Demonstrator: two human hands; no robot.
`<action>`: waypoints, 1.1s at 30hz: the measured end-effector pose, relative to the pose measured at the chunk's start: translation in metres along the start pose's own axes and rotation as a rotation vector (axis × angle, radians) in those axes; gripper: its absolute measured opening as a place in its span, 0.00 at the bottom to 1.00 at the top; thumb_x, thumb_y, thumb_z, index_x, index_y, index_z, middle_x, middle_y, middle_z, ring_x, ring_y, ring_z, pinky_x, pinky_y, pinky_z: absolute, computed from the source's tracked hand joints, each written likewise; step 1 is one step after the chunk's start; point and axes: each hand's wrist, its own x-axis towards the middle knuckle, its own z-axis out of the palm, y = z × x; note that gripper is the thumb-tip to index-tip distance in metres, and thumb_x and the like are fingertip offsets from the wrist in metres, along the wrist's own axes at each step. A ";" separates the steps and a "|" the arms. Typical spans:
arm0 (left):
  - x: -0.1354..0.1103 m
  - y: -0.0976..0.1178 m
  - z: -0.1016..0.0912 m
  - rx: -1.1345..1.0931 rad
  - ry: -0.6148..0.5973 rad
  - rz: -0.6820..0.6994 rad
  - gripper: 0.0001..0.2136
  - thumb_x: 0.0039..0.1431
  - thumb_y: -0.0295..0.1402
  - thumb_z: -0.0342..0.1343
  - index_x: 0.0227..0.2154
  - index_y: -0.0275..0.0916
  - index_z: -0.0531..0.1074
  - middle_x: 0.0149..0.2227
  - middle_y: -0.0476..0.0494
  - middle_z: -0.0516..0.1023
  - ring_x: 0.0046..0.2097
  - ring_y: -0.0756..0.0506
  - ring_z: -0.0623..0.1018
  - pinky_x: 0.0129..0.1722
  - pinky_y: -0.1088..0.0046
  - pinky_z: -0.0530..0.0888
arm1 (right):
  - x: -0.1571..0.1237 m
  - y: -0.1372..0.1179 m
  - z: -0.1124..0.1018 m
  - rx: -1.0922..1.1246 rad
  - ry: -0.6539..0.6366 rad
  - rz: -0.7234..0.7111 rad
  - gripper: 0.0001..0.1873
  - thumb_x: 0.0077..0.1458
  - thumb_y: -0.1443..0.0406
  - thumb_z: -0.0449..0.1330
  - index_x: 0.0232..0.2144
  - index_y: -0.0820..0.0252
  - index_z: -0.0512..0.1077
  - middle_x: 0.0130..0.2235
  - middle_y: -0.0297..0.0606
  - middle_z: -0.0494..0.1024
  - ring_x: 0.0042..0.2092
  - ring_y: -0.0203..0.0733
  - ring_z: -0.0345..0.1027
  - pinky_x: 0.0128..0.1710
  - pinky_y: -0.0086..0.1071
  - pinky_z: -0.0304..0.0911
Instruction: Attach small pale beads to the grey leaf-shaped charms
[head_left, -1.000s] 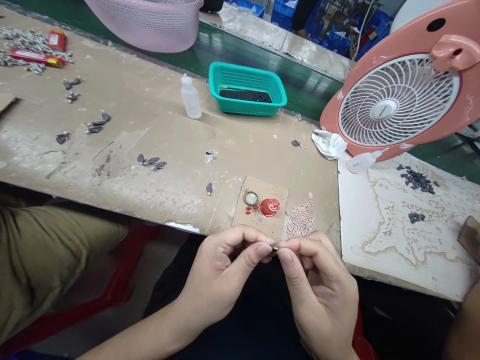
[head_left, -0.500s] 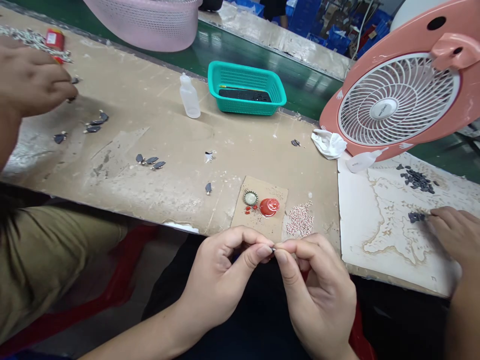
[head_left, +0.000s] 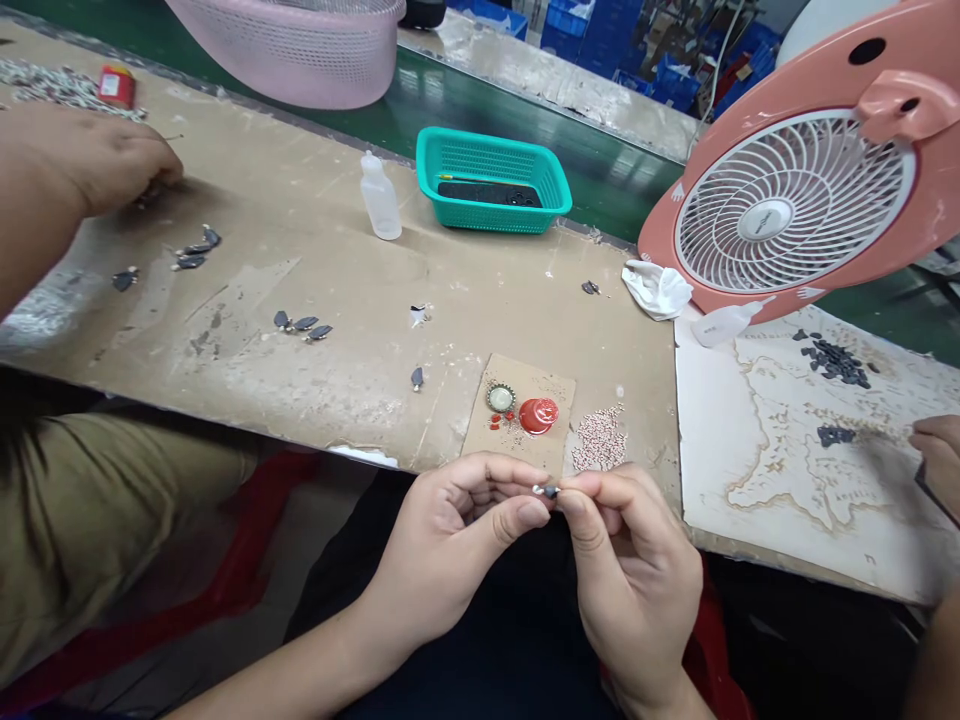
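My left hand (head_left: 450,540) and my right hand (head_left: 630,570) meet in front of the table edge, fingertips pinched together on a tiny dark piece (head_left: 548,491) with a pale tip. Both hands are closed. Just beyond them on the worn table (head_left: 337,300) lies a cardboard square (head_left: 517,440) with a bottle cap (head_left: 501,397) and a red lid (head_left: 540,414). To the right of the cardboard is a heap of small pink beads (head_left: 600,440).
Small dark pieces (head_left: 304,323) are scattered over the table. A squeeze bottle (head_left: 379,196) and teal basket (head_left: 491,180) stand at the back, a pink fan (head_left: 802,190) at right. Another person's hand (head_left: 112,165) works at far left, another's hand (head_left: 937,455) at far right.
My hands stay pinched on the piece, shifted slightly. The hand at left moved right along the table. The hand at right drew back from the dark pieces on the white board.
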 end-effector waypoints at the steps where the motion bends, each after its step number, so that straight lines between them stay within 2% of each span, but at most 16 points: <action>1: 0.001 0.000 0.000 0.002 -0.006 0.000 0.04 0.54 0.27 0.67 0.32 0.42 0.82 0.28 0.51 0.84 0.31 0.53 0.81 0.35 0.85 0.78 | -0.001 0.000 0.000 0.013 0.001 0.006 0.08 0.61 0.71 0.61 0.37 0.53 0.75 0.30 0.29 0.70 0.28 0.33 0.63 0.27 0.28 0.60; 4: 0.001 0.000 -0.001 0.057 0.000 0.045 0.04 0.56 0.26 0.66 0.29 0.42 0.81 0.28 0.52 0.83 0.31 0.53 0.81 0.34 0.87 0.77 | -0.001 -0.001 -0.001 0.045 -0.035 0.019 0.08 0.60 0.72 0.61 0.38 0.52 0.75 0.30 0.28 0.70 0.30 0.34 0.64 0.28 0.28 0.62; 7: -0.001 -0.001 -0.004 0.179 0.026 0.135 0.05 0.58 0.26 0.64 0.31 0.43 0.81 0.30 0.53 0.84 0.32 0.53 0.81 0.34 0.86 0.77 | 0.001 -0.002 -0.006 0.041 -0.071 0.020 0.08 0.60 0.71 0.61 0.38 0.51 0.76 0.31 0.29 0.71 0.30 0.34 0.64 0.28 0.27 0.62; 16: -0.004 -0.001 -0.010 0.513 0.024 0.430 0.06 0.59 0.23 0.62 0.32 0.42 0.78 0.31 0.56 0.83 0.32 0.55 0.81 0.34 0.85 0.75 | 0.005 -0.003 -0.006 -0.025 -0.147 -0.091 0.06 0.62 0.72 0.58 0.37 0.57 0.72 0.32 0.31 0.71 0.30 0.33 0.64 0.27 0.27 0.60; 22: -0.003 -0.002 -0.013 0.603 0.025 0.501 0.07 0.60 0.21 0.61 0.31 0.40 0.76 0.30 0.56 0.82 0.31 0.56 0.80 0.34 0.87 0.74 | 0.001 -0.003 -0.002 -0.034 -0.176 -0.095 0.06 0.62 0.73 0.57 0.35 0.59 0.71 0.31 0.31 0.70 0.31 0.34 0.64 0.28 0.28 0.60; 27: -0.005 -0.008 -0.015 0.630 0.018 0.500 0.07 0.60 0.22 0.61 0.33 0.42 0.77 0.32 0.56 0.83 0.33 0.54 0.81 0.35 0.85 0.76 | -0.003 0.000 0.002 -0.025 -0.170 -0.080 0.06 0.62 0.72 0.57 0.36 0.58 0.73 0.30 0.31 0.71 0.29 0.34 0.64 0.27 0.28 0.60; 30: 0.002 -0.006 -0.026 0.684 0.001 0.492 0.05 0.60 0.25 0.62 0.34 0.43 0.78 0.32 0.56 0.84 0.33 0.53 0.82 0.34 0.83 0.77 | 0.001 0.011 -0.004 -0.027 -0.191 -0.048 0.06 0.63 0.69 0.59 0.41 0.55 0.75 0.32 0.31 0.72 0.31 0.35 0.66 0.29 0.29 0.63; 32: 0.011 0.002 -0.042 0.793 0.089 0.535 0.04 0.61 0.27 0.62 0.34 0.43 0.79 0.33 0.55 0.84 0.34 0.51 0.82 0.36 0.79 0.78 | 0.009 0.027 -0.015 -0.115 -0.184 -0.039 0.07 0.63 0.66 0.60 0.43 0.54 0.76 0.34 0.33 0.74 0.34 0.37 0.69 0.33 0.31 0.66; 33: 0.017 0.008 -0.052 0.871 0.174 0.570 0.03 0.61 0.29 0.62 0.35 0.43 0.79 0.35 0.54 0.83 0.36 0.50 0.82 0.37 0.76 0.78 | 0.014 0.038 -0.023 -0.190 -0.164 -0.029 0.07 0.64 0.64 0.60 0.43 0.54 0.77 0.35 0.34 0.75 0.36 0.39 0.70 0.35 0.32 0.67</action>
